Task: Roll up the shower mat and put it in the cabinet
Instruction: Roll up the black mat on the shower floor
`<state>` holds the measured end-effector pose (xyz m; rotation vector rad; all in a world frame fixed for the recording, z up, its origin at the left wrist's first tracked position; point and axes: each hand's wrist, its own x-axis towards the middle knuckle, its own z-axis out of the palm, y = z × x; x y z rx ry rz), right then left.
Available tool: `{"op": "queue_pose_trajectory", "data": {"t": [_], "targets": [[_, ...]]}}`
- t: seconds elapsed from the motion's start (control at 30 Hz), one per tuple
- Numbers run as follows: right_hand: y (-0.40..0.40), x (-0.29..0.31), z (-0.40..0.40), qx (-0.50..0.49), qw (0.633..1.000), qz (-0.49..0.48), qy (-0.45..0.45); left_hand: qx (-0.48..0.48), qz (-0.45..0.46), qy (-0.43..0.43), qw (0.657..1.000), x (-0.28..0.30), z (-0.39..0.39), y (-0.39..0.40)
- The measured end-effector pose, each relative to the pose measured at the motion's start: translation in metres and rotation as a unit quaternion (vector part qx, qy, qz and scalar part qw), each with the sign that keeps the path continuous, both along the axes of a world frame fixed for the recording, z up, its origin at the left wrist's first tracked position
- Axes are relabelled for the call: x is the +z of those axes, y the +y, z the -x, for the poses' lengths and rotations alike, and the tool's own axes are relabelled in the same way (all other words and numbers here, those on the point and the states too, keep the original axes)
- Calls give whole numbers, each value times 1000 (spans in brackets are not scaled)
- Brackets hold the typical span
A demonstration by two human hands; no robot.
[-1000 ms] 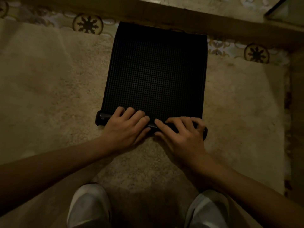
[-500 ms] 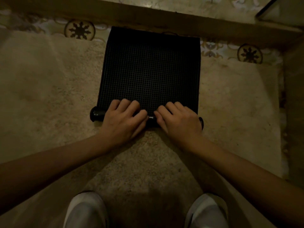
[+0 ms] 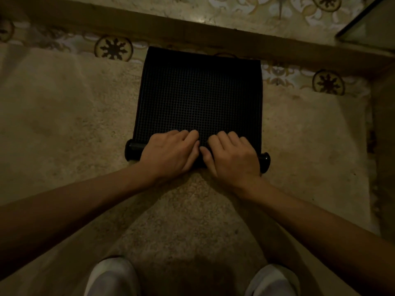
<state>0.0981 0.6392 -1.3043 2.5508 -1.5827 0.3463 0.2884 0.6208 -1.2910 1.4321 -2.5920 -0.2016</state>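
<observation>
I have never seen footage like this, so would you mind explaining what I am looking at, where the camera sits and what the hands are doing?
There is no machine here: the one camera is worn on a person's head and looks down at their bare arms. The left hand and right hand press side by side on the rolled near end of a black grid-patterned shower mat; the roll's ends poke out beside each hand. The rest of the mat lies flat, mostly on a beige rug, its far end over patterned floor tiles. At the bottom edge are the person's pale knees. No cabinet can be made out for certain.
</observation>
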Motion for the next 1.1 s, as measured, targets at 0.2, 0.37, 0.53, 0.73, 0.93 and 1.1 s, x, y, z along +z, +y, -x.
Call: {"op": "queue_pose_trajectory", "data": {"t": [0.2,0.37,0.53,0.73,0.93,1.1], "targets": [[5,3,-1,2,999,-29,-14,12,-4,30,999,0,1,11],[9,6,-6,-27,998,-57,-16,5,-21,60,998,2,-3,10],[17,4,-9,-47,996,-77,-21,23,21,45,998,1,-3,13],[19,6,-11,-54,993,-99,-39,56,53,-41,996,-10,-7,43],[-4,13,-8,-67,995,-51,-53,25,75,-33,996,-6,-3,9],[11,4,-16,-49,998,-24,-20,36,79,-25,996,-7,-2,9]]}}
